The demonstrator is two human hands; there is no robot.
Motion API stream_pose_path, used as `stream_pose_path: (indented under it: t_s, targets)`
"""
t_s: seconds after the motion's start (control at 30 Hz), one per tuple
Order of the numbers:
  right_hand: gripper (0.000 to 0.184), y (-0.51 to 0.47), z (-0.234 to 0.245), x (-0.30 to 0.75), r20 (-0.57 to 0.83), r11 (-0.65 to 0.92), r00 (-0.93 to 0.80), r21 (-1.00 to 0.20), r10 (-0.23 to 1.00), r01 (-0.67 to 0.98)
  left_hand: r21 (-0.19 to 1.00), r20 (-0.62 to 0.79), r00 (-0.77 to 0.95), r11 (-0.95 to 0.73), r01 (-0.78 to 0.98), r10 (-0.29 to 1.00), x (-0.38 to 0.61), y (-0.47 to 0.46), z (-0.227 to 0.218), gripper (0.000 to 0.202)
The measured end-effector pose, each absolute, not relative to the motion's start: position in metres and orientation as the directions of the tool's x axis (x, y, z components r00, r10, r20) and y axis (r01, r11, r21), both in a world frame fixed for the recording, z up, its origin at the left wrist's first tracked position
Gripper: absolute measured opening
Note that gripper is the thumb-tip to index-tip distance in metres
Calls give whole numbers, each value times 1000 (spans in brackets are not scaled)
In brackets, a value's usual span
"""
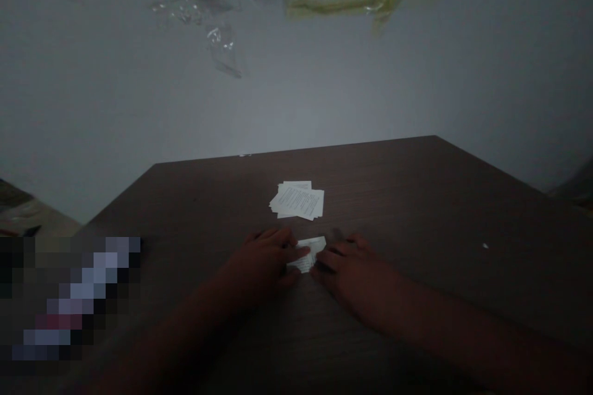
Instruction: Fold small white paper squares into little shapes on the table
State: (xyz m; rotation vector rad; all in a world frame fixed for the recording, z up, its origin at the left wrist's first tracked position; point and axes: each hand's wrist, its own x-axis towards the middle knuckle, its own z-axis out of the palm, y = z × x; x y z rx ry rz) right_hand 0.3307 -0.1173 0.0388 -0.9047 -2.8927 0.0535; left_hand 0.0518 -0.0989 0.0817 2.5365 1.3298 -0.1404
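White paper is lying between our half-bent fingers, our left hand overlapping its left side, our right hand meeting its right edge; whether we're gripping, we cannot tell. Farther off, stacked papers are resting on the table.

Between my left grip and right grip lies matt paper; beyond, a matt paper stack. The wood-grained surface beneath looks dull; glossy plastic tape shines farther off.
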Motion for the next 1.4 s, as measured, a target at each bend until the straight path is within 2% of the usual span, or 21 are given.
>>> stream_pose_path:
  t_s: [0.27, 0.57, 0.7, 0.9, 1.07, 1.23, 1.37, 1.4]
  targets:
    - [27, -103, 47, 337, 86, 801, -804, -199, 589, 565, 186, -208, 575, -545, 818, 792, 52, -100, 83, 51]
    - [25, -106, 51, 327, 28, 752, -753, -72, 658, 655, 140, -256, 552, -534, 834, 794, 55, -99, 85, 58]
    - [23, -104, 53, 324, 0, 724, -725, -60, 688, 687, 135, -260, 540, -524, 841, 800, 53, -97, 81, 59]
    - [25, -100, 46, 326, 66, 670, -666, -67, 743, 740, 169, -185, 576, -551, 817, 797, 49, -96, 75, 56]
    - [29, -85, 39, 334, 105, 590, -581, -120, 807, 799, 188, -206, 593, -563, 805, 778, 48, -97, 79, 57]
    - [29, -71, 38, 339, 110, 543, -532, -133, 839, 829, 183, -150, 589, -563, 806, 794, 49, -98, 76, 55]
    - [21, -74, 32, 332, 159, 543, -520, -253, 840, 801, 187, -162, 584, -556, 810, 796, 51, -99, 72, 53]
    - [25, -77, 29, 328, 172, 547, -520, -285, 837, 787, 186, -150, 582, -555, 811, 799, 51, -99, 71, 52]
